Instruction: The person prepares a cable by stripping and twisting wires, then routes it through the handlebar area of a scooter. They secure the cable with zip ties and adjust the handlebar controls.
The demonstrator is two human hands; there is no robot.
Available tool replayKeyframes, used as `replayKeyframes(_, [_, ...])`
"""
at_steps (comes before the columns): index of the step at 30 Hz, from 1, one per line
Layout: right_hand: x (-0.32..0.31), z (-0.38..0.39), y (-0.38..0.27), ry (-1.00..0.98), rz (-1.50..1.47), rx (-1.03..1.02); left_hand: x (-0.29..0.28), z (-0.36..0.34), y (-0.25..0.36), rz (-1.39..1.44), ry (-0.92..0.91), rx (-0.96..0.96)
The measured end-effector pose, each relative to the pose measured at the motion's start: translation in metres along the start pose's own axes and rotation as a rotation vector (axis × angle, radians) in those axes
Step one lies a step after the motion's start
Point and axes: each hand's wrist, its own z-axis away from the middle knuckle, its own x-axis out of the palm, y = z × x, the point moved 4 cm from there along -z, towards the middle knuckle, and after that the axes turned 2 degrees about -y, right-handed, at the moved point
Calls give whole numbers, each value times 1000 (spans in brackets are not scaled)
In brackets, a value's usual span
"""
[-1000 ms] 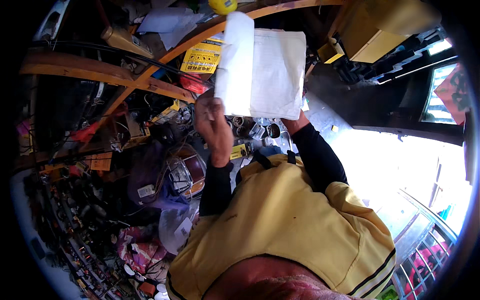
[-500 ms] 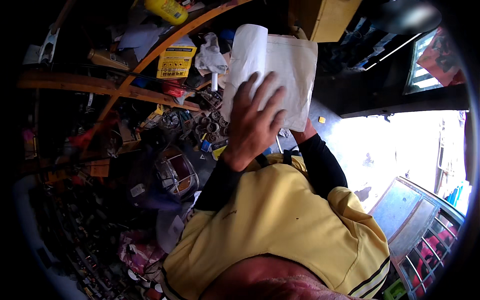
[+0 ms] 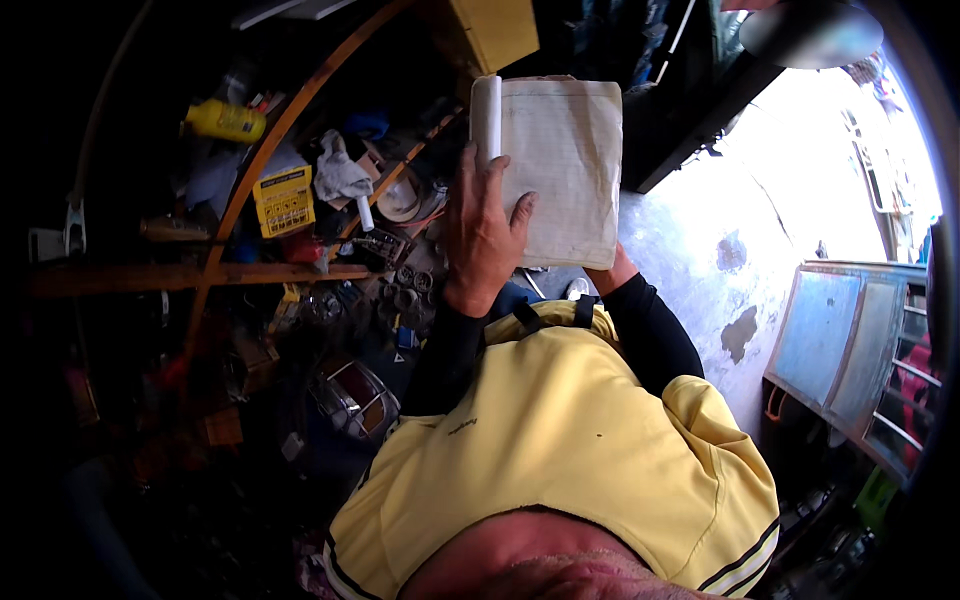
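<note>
An open lined notebook (image 3: 565, 170) with worn, off-white pages is held up in front of me. Along its left side a page curls over into a white roll (image 3: 487, 118). My left hand (image 3: 485, 225) lies over the roll and lower left part, back of the hand up, fingers stretched out and thumb apart on the page. From below, my right hand (image 3: 612, 272) supports the lower right corner; its fingers are hidden behind the notebook. Faint pencil-like marks show near the top of the page.
Cluttered shelving with an orange-brown frame (image 3: 205, 275) stands on the left, holding a yellow bottle (image 3: 225, 120), a yellow box (image 3: 285, 200) and a grey cloth (image 3: 341, 167). A metal-framed panel (image 3: 830, 340) is at right beside the bright concrete floor (image 3: 715, 290). A yellow cabinet (image 3: 490, 35) stands beyond the notebook.
My left hand has slid leftward and settled at the notebook's left side. The lifted page is now a narrower roll, baring more of the sheet. My view has turned right.
</note>
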Motion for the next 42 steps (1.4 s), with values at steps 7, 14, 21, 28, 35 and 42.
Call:
replayKeyframes(7, [2, 30, -37, 74, 106, -107, 28, -16, -5, 551, -34, -262])
replayKeyframes(14, [0, 66, -61, 399, 290, -96, 51, 2, -20, 1058, -229, -505])
replayKeyframes(21, [68, 101, -130, 720, 1141, -557, 41, 26, -17, 1164, -134, -530])
replayKeyframes(28, [152, 85, -59, 242, 1473, -612, 41, 39, 2, 1314, -291, -531])
replayKeyframes(35, [176, 57, 2, 31, 1884, -683, 20, 52, 24, 1276, -280, -531])
replayKeyframes(42, [173, 52, 14, 23, 1901, -628, 10, 61, 23, 1270, -239, -523])
